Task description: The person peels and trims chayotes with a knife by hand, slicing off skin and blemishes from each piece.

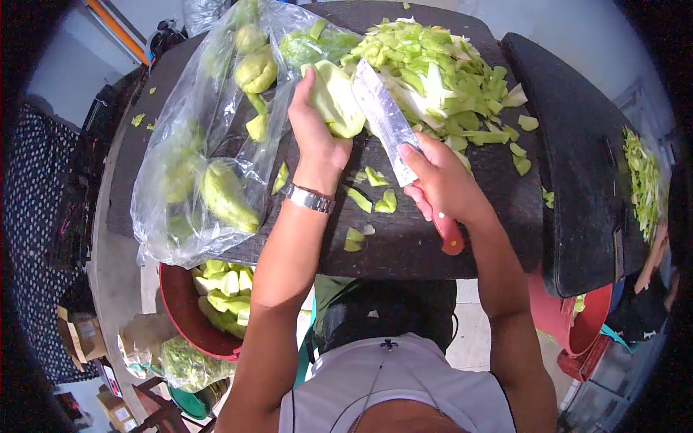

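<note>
Right of centre, our right hand (pixel 449 180) grips the knife (pixel 384 119), fingers wrapped closed; at upper centre our left hand (pixel 317 133) cups a pale-green vegetable (pixel 336 101), thumb along its edge, other fingers hidden. We seem mid-paring; another stroke would want a shallow blade. Beyond, peelings (pixel 440 72) lie heaped.
</note>
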{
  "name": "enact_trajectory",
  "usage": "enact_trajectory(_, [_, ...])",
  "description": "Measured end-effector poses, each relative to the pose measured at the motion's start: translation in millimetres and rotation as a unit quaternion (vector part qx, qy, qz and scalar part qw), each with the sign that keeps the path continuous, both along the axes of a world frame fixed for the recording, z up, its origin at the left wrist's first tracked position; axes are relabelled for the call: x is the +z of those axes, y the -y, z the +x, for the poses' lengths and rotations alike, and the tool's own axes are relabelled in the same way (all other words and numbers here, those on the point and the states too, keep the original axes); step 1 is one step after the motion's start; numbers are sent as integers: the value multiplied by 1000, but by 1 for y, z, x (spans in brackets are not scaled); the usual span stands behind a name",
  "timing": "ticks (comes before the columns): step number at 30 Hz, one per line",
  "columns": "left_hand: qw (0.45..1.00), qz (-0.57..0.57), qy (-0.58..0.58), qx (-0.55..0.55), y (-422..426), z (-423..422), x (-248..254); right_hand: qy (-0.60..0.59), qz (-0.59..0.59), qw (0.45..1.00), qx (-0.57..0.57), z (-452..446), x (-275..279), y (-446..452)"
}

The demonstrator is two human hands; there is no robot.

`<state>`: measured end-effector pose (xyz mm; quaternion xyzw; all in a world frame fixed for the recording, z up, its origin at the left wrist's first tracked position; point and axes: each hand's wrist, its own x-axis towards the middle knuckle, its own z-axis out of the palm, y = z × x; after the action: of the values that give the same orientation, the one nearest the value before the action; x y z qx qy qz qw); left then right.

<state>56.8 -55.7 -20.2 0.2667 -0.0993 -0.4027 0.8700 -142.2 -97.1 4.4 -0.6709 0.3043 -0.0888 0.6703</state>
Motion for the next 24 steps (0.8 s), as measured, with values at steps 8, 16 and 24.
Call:
enact_trajectory(8, [1000, 1, 0, -20, 0, -5, 2, 18, 58, 998, 16, 2, -3, -2])
enact_trajectory(16, [996, 3, -33, -82, 3, -4, -7, 27, 151, 988, 28, 5, -6, -5])
enact_trajectory(24, [999, -11, -48, -4, 0, 8, -7, 90, 191, 977, -33, -10, 4, 24])
